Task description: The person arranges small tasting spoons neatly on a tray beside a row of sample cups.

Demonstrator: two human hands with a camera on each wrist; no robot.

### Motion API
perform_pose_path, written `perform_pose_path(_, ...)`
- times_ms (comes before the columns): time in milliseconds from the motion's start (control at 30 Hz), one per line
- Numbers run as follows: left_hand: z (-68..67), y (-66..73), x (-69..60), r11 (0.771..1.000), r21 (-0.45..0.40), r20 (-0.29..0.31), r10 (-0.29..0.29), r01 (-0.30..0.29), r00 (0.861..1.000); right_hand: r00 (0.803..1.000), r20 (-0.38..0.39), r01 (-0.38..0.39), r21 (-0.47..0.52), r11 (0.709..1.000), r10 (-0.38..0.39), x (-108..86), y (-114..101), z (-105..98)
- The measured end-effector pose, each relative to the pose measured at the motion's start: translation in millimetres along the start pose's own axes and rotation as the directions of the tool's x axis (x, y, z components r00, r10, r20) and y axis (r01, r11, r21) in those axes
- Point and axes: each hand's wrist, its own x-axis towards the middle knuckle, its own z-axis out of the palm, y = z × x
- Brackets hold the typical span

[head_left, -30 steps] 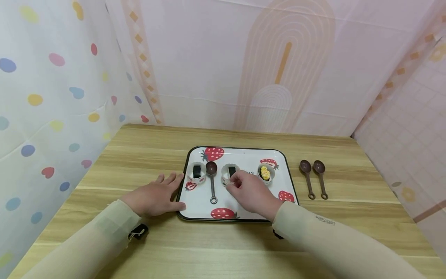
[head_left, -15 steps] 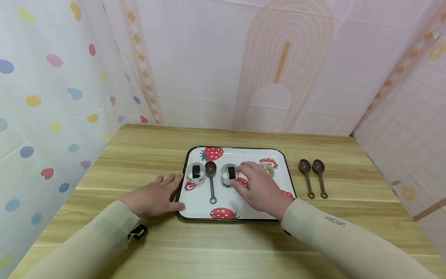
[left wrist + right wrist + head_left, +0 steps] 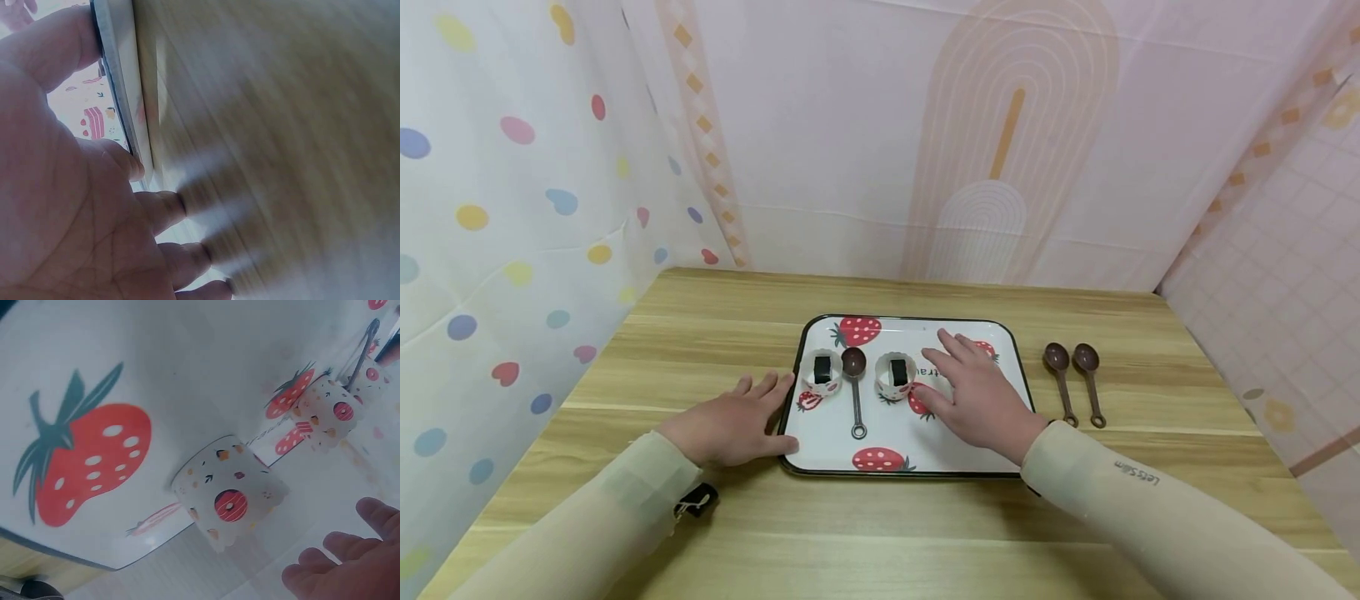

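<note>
White tray (image 3: 823, 450) lies under our right hand (image 3: 976, 402), which is spread and grips nothing, its thumb near the middle cup (image 3: 892, 392). Our left hand (image 3: 730, 421) rests straight-fingered at the tray's left edge. Near that edge stands the left cup (image 3: 822, 389); a spoon (image 3: 856, 396) separates these two. We see the right cup (image 3: 231, 490) toward the right edge, and two spoons (image 3: 1057, 358) beyond it.

I see a brown measuring spoon (image 3: 853, 363) blocking the gap between two paper cups (image 3: 894, 392); the strawberry-print tray (image 3: 910, 333) behind is free.
</note>
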Motion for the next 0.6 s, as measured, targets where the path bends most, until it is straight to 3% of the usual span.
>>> perform_pose_path(600,-0.7,1.5,1.0,1.000,0.008,0.009,-0.010,0.010,1.000,0.998,0.019,-0.051,-0.063,0.997,0.053,-4.0,20,-5)
